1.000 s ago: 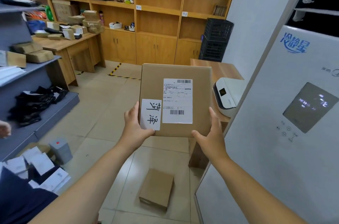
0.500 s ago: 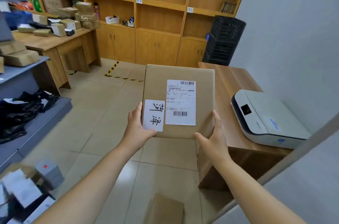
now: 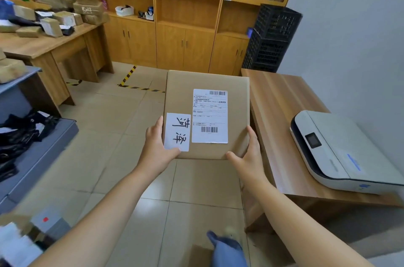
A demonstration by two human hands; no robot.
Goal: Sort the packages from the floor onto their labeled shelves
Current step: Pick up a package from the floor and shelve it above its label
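Left hand [image 3: 156, 148] and right hand [image 3: 249, 155] are gripping the near corners of a labeled cardboard package [image 3: 207, 113], carrying it in the air above the floor [image 3: 109, 127], well short of the wooden shelves [image 3: 188, 4]; shelving it is pending, and more packages [image 3: 19, 242] are waiting at lower left.
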